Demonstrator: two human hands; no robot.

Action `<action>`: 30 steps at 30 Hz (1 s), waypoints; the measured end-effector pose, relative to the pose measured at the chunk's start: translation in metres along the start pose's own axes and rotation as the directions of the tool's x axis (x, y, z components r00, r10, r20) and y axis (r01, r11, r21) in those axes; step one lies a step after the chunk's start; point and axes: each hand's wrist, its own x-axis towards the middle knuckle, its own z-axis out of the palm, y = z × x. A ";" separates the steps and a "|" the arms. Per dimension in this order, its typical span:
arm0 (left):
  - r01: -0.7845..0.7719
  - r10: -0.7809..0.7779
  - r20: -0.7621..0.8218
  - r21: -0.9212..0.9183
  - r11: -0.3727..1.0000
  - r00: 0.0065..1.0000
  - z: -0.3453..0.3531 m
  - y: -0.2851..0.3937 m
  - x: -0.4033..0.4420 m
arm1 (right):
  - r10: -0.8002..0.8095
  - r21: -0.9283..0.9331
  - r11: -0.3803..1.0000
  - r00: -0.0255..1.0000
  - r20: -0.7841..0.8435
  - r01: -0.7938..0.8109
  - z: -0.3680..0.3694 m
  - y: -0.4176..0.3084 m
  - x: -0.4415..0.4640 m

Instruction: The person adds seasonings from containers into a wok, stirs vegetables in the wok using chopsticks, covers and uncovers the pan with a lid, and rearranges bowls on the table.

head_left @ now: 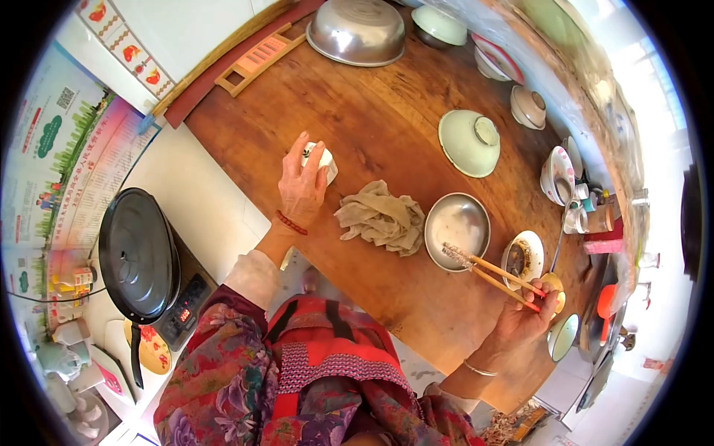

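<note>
My left hand (301, 182) is over a small white bowl (327, 165) with a dark mark, its fingers curved round it; the hand hides part of the bowl. Chopsticks (500, 272) with reddish ends are pinched in my right hand (524, 323). Their tips, coated with something pale and clumpy, are over the round metal bowl (454, 212). A crumpled grey-beige cloth (383, 217) lies between the left hand and that metal bowl. Close beyond the chopsticks stands a white bowl (534, 241) with dark brown contents.
On the wooden table (372, 111) are an upturned pale green bowl (465, 141), a large metal basin (355, 33) and a wooden grater (260, 58). Several bowls and jars line the far right side. At left, a black pan (137, 256) sits on an electric cooker (186, 312).
</note>
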 end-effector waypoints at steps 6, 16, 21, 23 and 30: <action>-0.075 0.078 0.078 -0.040 0.996 0.994 -0.008 -0.005 0.002 | 0.008 0.012 1.000 1.000 0.021 -0.008 0.002 0.001 0.000; -0.158 0.156 0.058 0.042 0.986 0.986 -0.010 -0.006 0.004 | 0.015 0.049 0.999 1.000 0.020 -0.016 0.001 -0.003 -0.008; 0.135 -0.116 0.145 -0.129 0.982 0.983 -0.016 0.006 0.010 | -0.021 0.029 0.999 1.000 0.005 0.021 0.006 -0.013 -0.019; 0.142 -0.125 0.186 -0.079 0.987 0.975 -0.022 0.009 0.012 | -0.039 0.006 0.999 0.999 0.001 0.039 0.006 -0.015 -0.022; -0.159 0.163 0.318 -0.039 0.987 0.934 -0.026 -0.002 0.061 | -0.075 -0.085 0.994 0.996 -0.053 0.071 0.010 -0.014 -0.025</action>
